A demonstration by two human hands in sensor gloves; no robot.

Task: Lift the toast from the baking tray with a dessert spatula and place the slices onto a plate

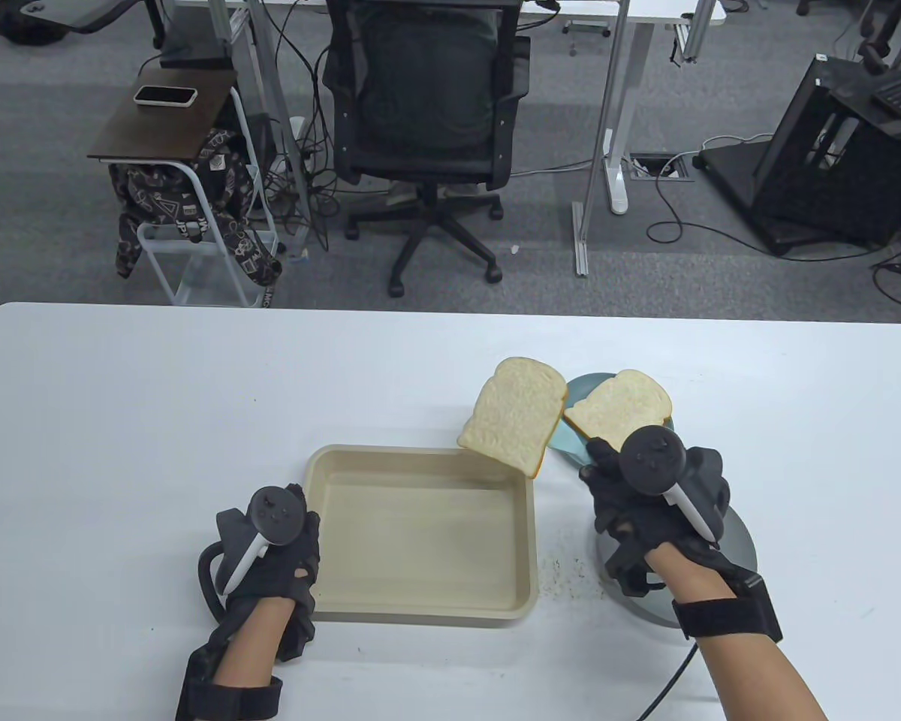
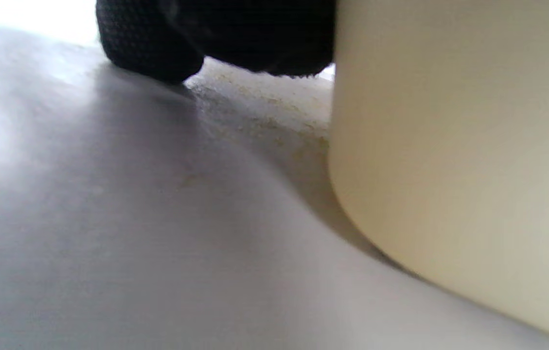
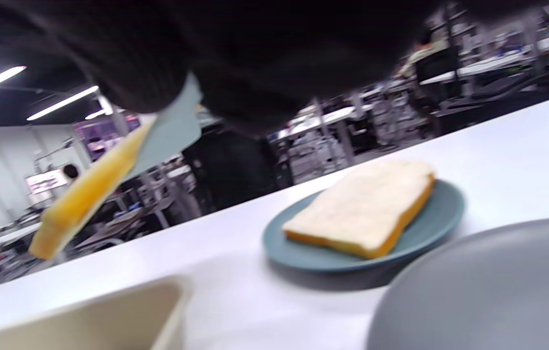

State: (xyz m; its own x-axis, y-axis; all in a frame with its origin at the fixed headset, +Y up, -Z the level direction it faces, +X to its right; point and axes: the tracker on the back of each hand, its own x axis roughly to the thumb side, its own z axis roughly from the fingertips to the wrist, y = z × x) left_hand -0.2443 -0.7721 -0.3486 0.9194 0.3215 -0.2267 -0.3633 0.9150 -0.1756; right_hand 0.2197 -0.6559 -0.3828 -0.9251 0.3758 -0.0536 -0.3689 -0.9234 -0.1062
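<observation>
The beige baking tray sits with no toast in it. My right hand grips a pale blue dessert spatula, which carries a toast slice in the air, tilted, between the tray and the teal plate. The right wrist view catches that raised slice edge-on. A second toast slice lies flat on the teal plate. My left hand rests on the table against the tray's left wall, its gloved fingertips touching the tabletop.
A grey plate lies under my right wrist, near the table's front right. Crumbs are scattered between it and the tray. An office chair stands beyond the far table edge.
</observation>
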